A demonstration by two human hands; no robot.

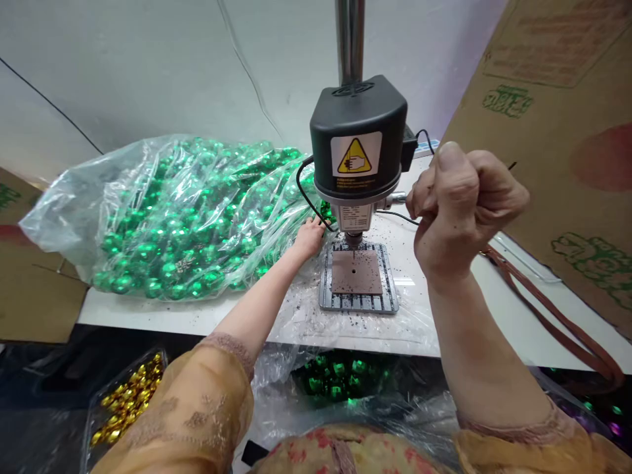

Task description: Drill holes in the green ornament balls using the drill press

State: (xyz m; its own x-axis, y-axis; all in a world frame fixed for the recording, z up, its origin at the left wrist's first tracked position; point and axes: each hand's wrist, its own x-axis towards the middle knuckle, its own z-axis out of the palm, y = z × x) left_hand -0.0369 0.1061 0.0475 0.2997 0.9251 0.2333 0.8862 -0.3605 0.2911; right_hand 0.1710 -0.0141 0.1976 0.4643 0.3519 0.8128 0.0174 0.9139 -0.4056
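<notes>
My right hand point(461, 210) is shut tight around the handle point(397, 197) of the little drill point(359, 138), because that is where you hold it to work it. My fist hides most of the handle. My left hand point(310, 237) lies at the bag of shiny green balls point(168, 217) on the tabletop point(518, 316), just beside the drill's plate point(356, 272). I cannot tell if that grip holds a ball.

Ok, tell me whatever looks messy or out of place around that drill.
Yes: dark specks are strewn over the white table around the drill press's base plate, like unswept debris. Nothing else looks damaged.
</notes>
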